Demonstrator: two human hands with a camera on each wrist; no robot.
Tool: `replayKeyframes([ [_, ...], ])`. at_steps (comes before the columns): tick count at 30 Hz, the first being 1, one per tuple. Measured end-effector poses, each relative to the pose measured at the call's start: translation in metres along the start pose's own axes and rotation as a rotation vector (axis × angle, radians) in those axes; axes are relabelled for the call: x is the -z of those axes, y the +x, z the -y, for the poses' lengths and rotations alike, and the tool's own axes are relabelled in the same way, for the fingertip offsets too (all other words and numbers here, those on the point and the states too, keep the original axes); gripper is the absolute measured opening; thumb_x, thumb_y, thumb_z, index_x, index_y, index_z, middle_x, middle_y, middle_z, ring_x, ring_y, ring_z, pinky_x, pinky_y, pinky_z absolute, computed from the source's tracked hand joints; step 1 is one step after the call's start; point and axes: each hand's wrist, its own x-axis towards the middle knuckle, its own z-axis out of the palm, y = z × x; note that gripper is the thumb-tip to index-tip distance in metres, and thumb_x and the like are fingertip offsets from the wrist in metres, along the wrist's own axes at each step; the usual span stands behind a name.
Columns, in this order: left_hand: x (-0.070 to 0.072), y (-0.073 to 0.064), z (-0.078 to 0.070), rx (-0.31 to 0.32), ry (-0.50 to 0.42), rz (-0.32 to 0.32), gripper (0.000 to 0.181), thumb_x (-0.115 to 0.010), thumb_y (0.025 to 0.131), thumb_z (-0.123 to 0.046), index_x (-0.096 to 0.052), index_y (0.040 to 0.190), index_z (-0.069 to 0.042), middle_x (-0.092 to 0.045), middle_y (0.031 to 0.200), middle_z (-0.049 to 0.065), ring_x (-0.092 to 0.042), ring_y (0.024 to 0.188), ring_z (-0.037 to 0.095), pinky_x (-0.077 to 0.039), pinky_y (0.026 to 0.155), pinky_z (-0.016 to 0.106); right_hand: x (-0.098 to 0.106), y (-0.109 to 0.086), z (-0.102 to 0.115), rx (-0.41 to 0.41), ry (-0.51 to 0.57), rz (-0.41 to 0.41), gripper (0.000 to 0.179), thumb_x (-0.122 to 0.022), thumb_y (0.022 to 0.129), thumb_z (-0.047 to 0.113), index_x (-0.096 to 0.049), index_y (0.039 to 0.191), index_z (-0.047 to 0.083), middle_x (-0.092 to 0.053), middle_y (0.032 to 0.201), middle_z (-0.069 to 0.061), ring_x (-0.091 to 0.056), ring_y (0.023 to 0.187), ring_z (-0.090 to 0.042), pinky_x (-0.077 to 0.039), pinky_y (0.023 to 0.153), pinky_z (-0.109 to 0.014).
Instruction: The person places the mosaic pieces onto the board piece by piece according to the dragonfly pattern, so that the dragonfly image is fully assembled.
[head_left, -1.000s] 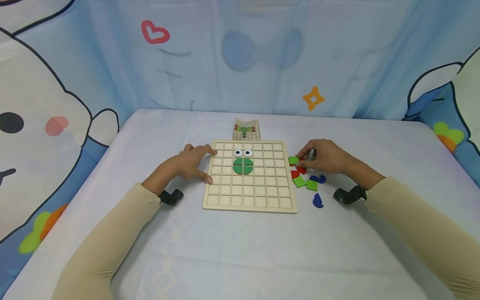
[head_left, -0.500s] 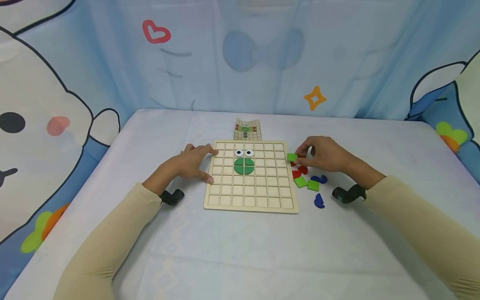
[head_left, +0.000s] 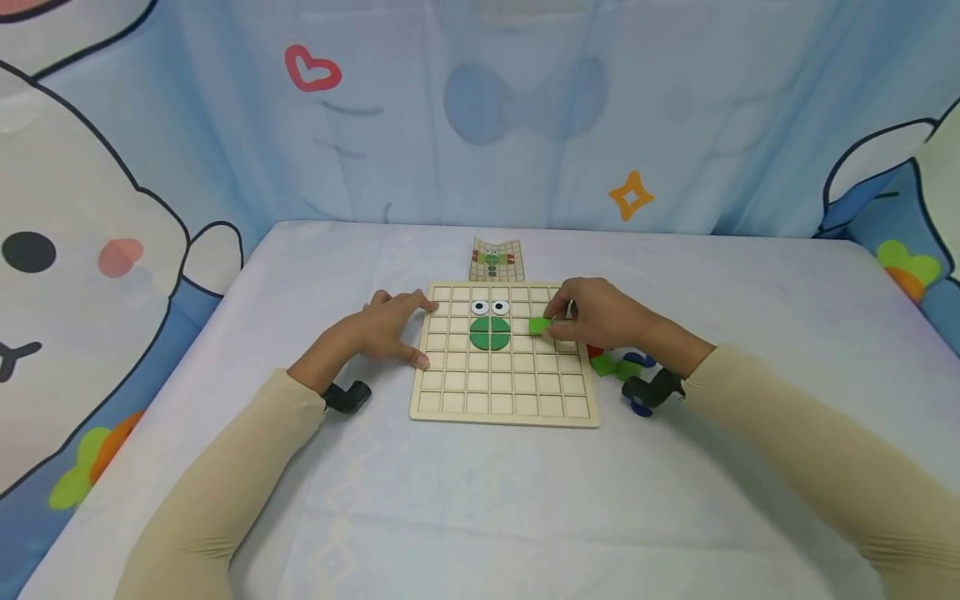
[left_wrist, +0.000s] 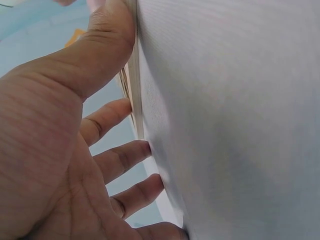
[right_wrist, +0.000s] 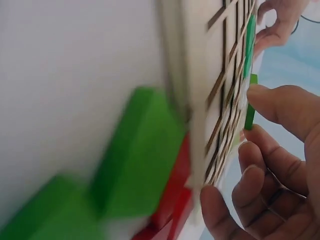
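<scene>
A wooden grid board (head_left: 487, 407) lies on the table, bearing two white eye pieces (head_left: 490, 307) and several dark green rounded pieces (head_left: 490, 333) that together form a disc. Between thumb and index finger, my right hand (head_left: 596, 312) pinches a bright green square tile (head_left: 537, 326) over the right part of the grid. The right wrist view shows this tile (right_wrist: 251, 107) edge-on, close to the board's face. My left hand (head_left: 382, 325) touches the board's left edge with thumb and index finger; its other fingers (left_wrist: 127, 157) are spread, tips near the cloth.
Just right of the board lie loose green tiles (head_left: 603, 365), red pieces (head_left: 594, 352) and blue pieces (head_left: 640, 359), partly hidden by my right hand and its wrist camera (head_left: 652, 389). A small pattern card (head_left: 497, 260) stands behind the board. A printed curtain (head_left: 525, 108) hangs behind the table.
My right hand has carried the green tile leftward from the loose pieces to over the grid's right part. The left hand has stayed at the board's edge.
</scene>
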Motion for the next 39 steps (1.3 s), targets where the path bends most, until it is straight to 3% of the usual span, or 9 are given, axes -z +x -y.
replayKeyframes([
  [5,0.0,-0.001,-0.001,-0.003,-0.01,0.0,0.092,-0.08,0.079,-0.045,-0.031,0.153,-0.022,-0.019,0.165,0.01,-0.027,0.138,0.037,-0.023,0.114,0.063,-0.005,0.009,0.008,0.005,-0.023,-0.012,0.023,-0.076,0.086,0.024,-0.072,0.101,0.007,-0.065,0.095,-0.006,-0.057,0.071,-0.015,-0.049,0.067,-0.032],
  [12,-0.002,-0.001,-0.001,-0.004,-0.005,-0.003,0.093,-0.08,0.078,-0.046,-0.03,0.154,-0.022,-0.017,0.166,0.01,-0.027,0.137,0.036,-0.023,0.115,0.062,-0.011,0.019,0.014,-0.032,-0.057,0.031,0.025,-0.078,0.085,0.026,-0.073,0.101,0.007,-0.065,0.094,-0.005,-0.059,0.083,-0.018,-0.051,0.077,-0.035],
  [39,-0.001,-0.001,0.0,-0.007,-0.016,-0.009,0.093,-0.08,0.078,-0.045,-0.03,0.153,-0.022,-0.018,0.165,0.01,-0.027,0.137,0.037,-0.022,0.113,0.063,-0.008,0.026,0.023,-0.049,-0.077,0.082,0.022,-0.076,0.085,0.021,-0.072,0.099,0.005,-0.068,0.091,-0.008,-0.062,0.084,-0.02,-0.051,0.077,-0.037],
])
